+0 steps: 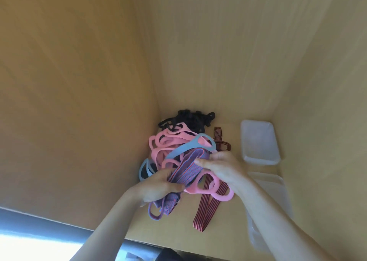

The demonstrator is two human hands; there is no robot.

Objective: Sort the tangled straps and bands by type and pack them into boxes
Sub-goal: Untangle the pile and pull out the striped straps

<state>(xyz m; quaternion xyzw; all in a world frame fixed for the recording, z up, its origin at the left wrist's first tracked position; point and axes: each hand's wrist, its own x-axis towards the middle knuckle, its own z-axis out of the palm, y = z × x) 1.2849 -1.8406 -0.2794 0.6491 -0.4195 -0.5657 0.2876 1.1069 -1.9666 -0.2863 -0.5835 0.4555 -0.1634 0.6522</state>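
A tangled heap lies in the far corner of a cardboard enclosure (pixel 79 82). It holds pink bands (pixel 158 141), blue bands (pixel 182 148) and black straps (pixel 188 119). A purple striped elastic strap (pixel 186 169) runs between both hands. My left hand (pixel 158 187) grips its lower bunched part, with loops hanging below. My right hand (pixel 220 167) pinches the strap's upper end between thumb and fingers. A pink band (pixel 216 193) with holes lies under my right hand. Dark red striped straps (pixel 206 209) lie on the floor beside the heap.
Two translucent white plastic boxes sit by the right wall: one upright at the back (pixel 258 141), the other nearer and blurred (pixel 268 193). Cardboard walls close in on the left, back and right. A grey edge (pixel 39 221) shows at bottom left.
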